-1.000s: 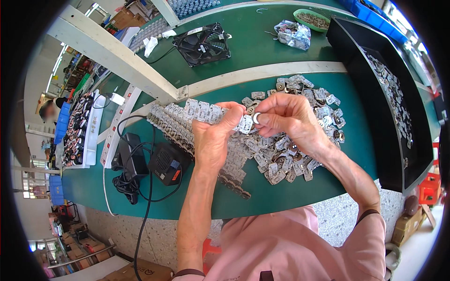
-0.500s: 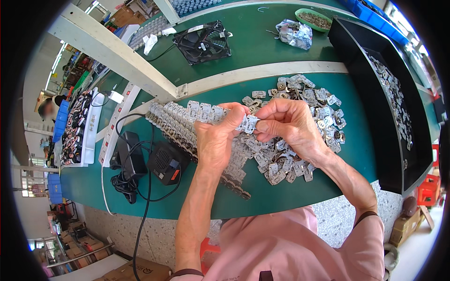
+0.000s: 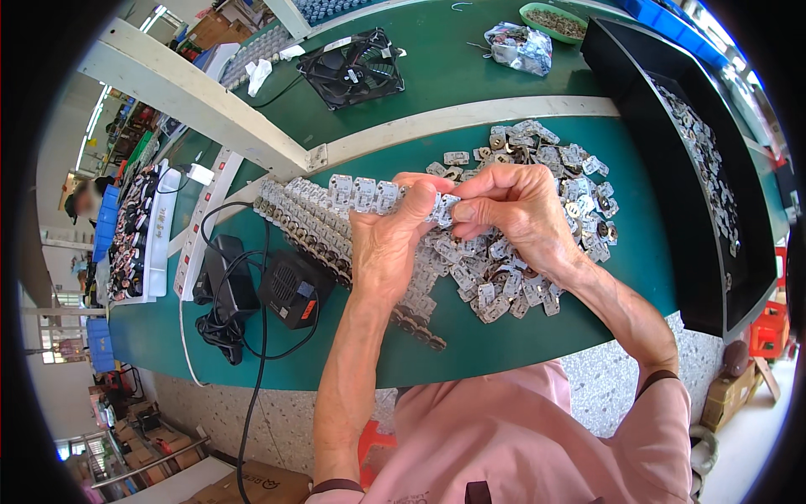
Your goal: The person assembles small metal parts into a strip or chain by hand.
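Observation:
My left hand (image 3: 383,248) is closed around a row of small silver-grey metal plates (image 3: 364,195), its thumb lying across them. At the row's right end, my right hand (image 3: 529,220) pinches an end plate between thumb and fingertips, which partly hide it. Under and right of my hands, a loose heap of similar plates (image 3: 512,294) is spread on the green table (image 3: 537,346); some of its pieces show brass-coloured rings. To the left, more plates stand lined up in long rows (image 3: 306,220), running partly behind my left hand.
A long black bin (image 3: 684,252) with more plates stands right. A black box (image 3: 290,290), a power adapter (image 3: 231,277) and cables lie left. A white tray (image 3: 151,244) holds dark parts. Behind a white frame beam (image 3: 201,92) sit a fan (image 3: 351,69), a plastic bag (image 3: 519,49) and a green bowl (image 3: 552,21).
The view has shifted slightly. Both hands keep their grip on the row, and my right fingers have closed in a little nearer to my left thumb.

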A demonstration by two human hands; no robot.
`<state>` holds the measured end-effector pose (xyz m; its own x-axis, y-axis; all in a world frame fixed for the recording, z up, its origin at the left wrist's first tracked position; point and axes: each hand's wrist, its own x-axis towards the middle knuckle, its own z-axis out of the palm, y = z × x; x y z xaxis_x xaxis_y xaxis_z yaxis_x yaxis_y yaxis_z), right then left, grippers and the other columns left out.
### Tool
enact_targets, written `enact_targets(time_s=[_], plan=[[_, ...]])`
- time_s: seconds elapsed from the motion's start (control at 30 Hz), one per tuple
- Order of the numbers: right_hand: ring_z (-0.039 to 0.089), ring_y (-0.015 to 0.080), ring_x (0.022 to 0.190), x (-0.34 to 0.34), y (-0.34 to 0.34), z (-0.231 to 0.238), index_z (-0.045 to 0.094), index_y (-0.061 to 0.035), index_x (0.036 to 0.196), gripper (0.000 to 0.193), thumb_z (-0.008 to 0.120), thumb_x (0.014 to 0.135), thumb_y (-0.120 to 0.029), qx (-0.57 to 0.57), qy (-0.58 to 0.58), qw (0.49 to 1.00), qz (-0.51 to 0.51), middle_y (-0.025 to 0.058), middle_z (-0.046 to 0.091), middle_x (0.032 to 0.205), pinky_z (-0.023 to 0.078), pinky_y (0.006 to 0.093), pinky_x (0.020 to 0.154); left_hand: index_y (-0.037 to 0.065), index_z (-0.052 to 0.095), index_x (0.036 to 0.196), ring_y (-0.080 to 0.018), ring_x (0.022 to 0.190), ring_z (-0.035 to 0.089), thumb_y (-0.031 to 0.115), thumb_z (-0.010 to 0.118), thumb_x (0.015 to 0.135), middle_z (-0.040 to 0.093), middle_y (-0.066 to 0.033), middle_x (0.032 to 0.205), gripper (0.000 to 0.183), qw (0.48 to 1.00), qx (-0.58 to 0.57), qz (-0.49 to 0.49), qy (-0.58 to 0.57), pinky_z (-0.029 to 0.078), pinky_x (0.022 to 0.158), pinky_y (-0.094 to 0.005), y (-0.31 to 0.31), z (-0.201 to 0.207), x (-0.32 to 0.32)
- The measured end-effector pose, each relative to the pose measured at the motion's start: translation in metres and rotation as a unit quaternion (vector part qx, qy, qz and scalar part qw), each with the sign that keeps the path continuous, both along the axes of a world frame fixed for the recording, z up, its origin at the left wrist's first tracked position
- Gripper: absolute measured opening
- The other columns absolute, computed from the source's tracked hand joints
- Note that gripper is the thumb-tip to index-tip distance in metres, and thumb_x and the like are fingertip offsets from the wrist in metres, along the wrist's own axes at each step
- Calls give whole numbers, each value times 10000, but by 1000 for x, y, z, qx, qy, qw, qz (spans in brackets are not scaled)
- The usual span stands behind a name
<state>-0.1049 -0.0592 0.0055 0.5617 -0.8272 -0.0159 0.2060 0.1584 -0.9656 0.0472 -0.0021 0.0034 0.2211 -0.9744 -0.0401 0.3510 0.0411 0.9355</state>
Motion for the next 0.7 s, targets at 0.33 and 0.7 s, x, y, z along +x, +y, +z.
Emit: enact_targets(time_s=[0.33, 0.7], plan=[[624, 112, 668, -8, -4, 15, 636, 28, 854, 59, 638, 811, -13, -58, 49, 997, 19, 84, 651, 757, 529, 247, 628, -34, 630, 951, -199, 800, 647, 94, 629, 842, 654, -117, 901, 168, 999, -35, -2, 25, 569, 682, -341, 5, 5, 12], [622, 128, 665, -2, -7, 11, 602, 18, 892, 79, 594, 831, -32, 3, 5, 1000, 29, 77, 635, 778, 529, 264, 626, -37, 637, 914, -191, 771, 644, 86, 658, 816, 658, -133, 866, 158, 994, -27, 9, 107, 549, 670, -327, 1, 2, 5]])
